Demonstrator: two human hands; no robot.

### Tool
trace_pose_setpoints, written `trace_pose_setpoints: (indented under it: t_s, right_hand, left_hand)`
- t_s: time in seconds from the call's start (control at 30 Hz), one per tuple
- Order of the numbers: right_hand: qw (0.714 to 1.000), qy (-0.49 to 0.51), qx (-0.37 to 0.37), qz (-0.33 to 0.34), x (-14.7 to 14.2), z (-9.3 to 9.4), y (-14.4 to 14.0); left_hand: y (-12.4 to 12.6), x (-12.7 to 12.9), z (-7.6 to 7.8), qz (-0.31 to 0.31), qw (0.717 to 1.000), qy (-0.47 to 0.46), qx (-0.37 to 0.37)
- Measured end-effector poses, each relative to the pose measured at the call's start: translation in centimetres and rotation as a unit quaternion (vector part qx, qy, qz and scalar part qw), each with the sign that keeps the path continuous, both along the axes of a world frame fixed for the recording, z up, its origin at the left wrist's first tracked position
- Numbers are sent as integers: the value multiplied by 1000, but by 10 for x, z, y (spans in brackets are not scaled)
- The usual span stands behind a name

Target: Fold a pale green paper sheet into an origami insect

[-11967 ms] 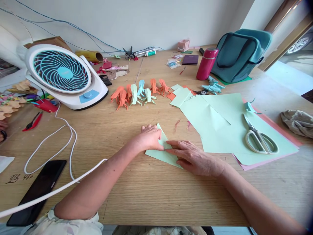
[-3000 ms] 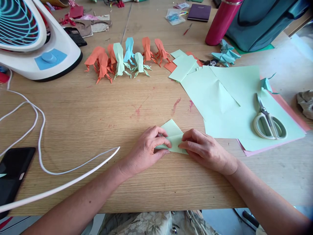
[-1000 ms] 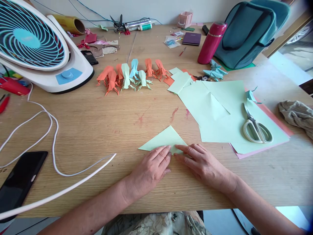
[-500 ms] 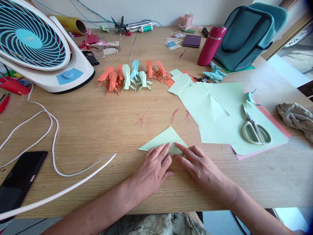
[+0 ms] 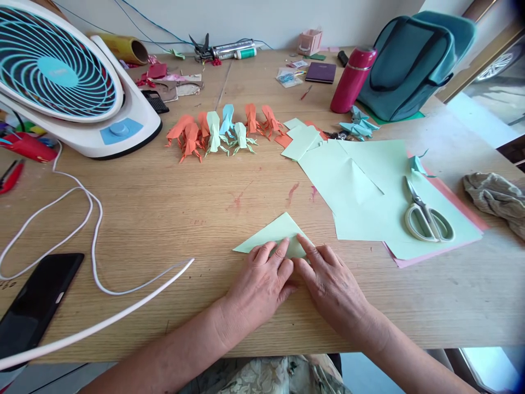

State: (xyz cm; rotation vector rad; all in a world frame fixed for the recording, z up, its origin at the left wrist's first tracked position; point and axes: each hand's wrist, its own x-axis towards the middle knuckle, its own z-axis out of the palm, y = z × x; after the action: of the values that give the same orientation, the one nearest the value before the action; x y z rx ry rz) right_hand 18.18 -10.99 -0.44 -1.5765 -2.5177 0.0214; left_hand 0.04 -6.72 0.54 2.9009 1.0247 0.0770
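Note:
A pale green sheet of paper [image 5: 270, 232], folded into a triangle, lies on the desk with its point away from me. My left hand [image 5: 262, 276] rests on its lower left part, fingers stretched out and pressing the paper flat, the thumb off to the right. On the lower right part, the index fingertip of my right hand [image 5: 334, 279] touches the paper, with that hand's fingers apart. The two hands almost meet, and they hide the triangle's bottom edge.
Scissors [image 5: 429, 219] lie on large green sheets [image 5: 369, 213] at right. Orange, green and blue folded paper figures [image 5: 215, 134] stand in a row beyond. A fan [image 5: 123, 128], white cable [image 5: 96, 235] and phone [image 5: 41, 298] occupy the left; a pink flask [image 5: 353, 82] and teal bag [image 5: 404, 65] stand back right.
My right index finger has slid slightly up along the paper, and the right hand has turned a little more upright. My left hand has shifted slightly right; the triangle stays in place.

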Motion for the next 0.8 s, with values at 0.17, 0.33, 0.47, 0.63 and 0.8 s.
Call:
trace_pose_setpoints:
  t_s: [0.17,0.33,0.47,0.63,0.8]
  right_hand:
    - [999,-29,23,-34,-9,1,-1]
    - [998,-36,46,-10,-9,-1,1]
    - [998,-31,54,22,-7,-3,2]
    - [997,-36,64,8,-6,-3,1]
    - [997,-56,54,-14,-6,-4,-2]
  left_hand:
    - [0,2,1,8,1000,5,-5]
    - [-3,2,-2,14,1000,-7,2]
    - [-5,1,-8,10,1000,-7,6]
    - [-12,-9,-13,9,1000,-22,7]
    - [-20,-34,-13,22,1000,-7,10]
